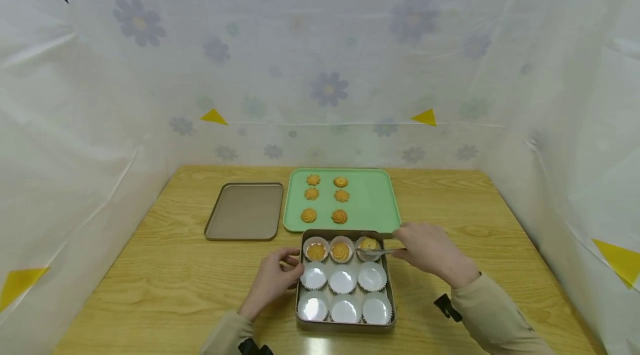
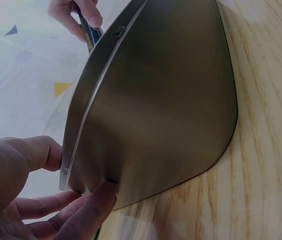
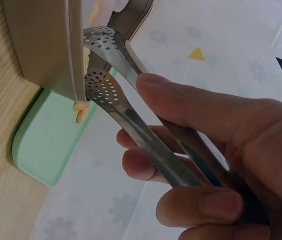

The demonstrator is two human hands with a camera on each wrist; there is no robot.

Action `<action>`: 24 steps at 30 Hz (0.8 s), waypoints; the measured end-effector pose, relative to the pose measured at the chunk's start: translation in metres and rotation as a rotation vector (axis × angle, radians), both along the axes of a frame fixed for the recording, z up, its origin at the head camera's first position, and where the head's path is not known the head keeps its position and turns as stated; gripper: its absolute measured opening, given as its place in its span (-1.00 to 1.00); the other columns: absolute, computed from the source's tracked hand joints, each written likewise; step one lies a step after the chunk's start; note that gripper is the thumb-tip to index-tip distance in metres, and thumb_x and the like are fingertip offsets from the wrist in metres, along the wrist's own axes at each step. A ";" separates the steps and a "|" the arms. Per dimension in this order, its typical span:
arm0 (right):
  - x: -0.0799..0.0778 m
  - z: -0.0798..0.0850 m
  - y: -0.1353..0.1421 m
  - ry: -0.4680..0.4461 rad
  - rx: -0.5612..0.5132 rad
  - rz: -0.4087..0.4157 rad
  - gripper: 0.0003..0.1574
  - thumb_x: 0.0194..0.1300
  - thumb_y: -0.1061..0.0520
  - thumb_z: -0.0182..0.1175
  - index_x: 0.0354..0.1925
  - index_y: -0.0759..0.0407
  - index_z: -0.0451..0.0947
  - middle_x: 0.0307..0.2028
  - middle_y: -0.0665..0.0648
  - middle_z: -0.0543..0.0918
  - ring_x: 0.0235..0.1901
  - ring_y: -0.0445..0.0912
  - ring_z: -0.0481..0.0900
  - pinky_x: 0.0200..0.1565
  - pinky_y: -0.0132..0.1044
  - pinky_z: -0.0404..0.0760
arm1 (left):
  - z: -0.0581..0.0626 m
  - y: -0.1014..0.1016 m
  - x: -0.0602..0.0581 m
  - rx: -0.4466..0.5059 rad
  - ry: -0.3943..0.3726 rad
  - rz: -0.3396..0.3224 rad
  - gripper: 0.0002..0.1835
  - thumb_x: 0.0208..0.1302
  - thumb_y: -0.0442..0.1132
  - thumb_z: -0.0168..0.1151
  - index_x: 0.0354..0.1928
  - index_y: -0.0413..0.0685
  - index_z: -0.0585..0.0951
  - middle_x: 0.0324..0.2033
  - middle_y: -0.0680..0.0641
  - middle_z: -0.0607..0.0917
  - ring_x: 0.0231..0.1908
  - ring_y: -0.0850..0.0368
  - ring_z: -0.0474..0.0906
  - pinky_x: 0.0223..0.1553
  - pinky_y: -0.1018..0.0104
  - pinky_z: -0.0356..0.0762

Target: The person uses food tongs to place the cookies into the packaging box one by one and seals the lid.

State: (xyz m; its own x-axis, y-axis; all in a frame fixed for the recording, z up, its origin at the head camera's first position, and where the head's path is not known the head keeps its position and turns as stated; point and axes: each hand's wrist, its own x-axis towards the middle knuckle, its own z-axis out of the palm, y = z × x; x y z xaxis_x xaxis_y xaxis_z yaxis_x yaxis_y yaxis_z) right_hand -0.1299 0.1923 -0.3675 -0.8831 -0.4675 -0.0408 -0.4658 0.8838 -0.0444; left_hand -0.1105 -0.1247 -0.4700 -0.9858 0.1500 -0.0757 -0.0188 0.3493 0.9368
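Note:
A deep dark-metal baking pan (image 1: 345, 326) holds rows of white paper cups (image 1: 342, 279). Three cookies sit in the far row's cups, among them a swirled cookie (image 1: 341, 251) in the middle. My left hand (image 1: 274, 277) grips the pan's left wall; the left wrist view shows fingertips against its outer side and one digit reaching over the rim. In my right hand (image 1: 429, 249) are metal tongs (image 3: 141, 130) with perforated heads. Those heads are at the far right cup, about a cookie (image 1: 369, 243); the pan's wall partly hides them in the right wrist view.
Behind the pan, a green tray (image 1: 372, 199) carries several cookies (image 1: 339, 216) in two columns. A shallow brown tray (image 1: 250, 211) lies to its left on the wooden table (image 1: 165, 266). White flowered sheeting (image 1: 300, 66) hangs around the back and sides.

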 end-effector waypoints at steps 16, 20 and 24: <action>-0.002 0.000 -0.002 -0.001 -0.007 -0.005 -0.74 0.19 0.02 0.43 -0.45 0.05 0.53 -0.52 -0.03 0.47 -0.60 -0.20 0.28 -0.63 -0.39 0.23 | 0.001 0.000 0.000 0.006 -0.001 0.007 -0.53 0.18 -0.38 0.29 0.14 -0.45 0.55 -0.18 -0.31 0.68 -0.29 0.02 0.74 -0.38 0.36 0.79; -0.003 0.000 -0.003 -0.011 -0.013 -0.011 -0.74 0.18 0.02 0.44 -0.42 0.07 0.55 -0.51 -0.02 0.49 -0.60 -0.20 0.29 -0.63 -0.39 0.24 | 0.001 0.000 0.000 0.001 0.001 0.007 -0.53 0.18 -0.38 0.29 0.14 -0.45 0.55 -0.19 -0.30 0.69 -0.29 0.02 0.74 -0.39 0.36 0.78; -0.003 0.002 -0.004 -0.024 -0.020 -0.020 -0.73 0.16 0.01 0.45 -0.41 0.08 0.55 -0.52 -0.03 0.50 -0.60 -0.20 0.31 -0.63 -0.38 0.26 | 0.001 0.000 0.001 0.000 0.005 0.010 -0.53 0.18 -0.38 0.29 0.13 -0.45 0.55 -0.19 -0.31 0.69 -0.30 0.03 0.74 -0.39 0.37 0.78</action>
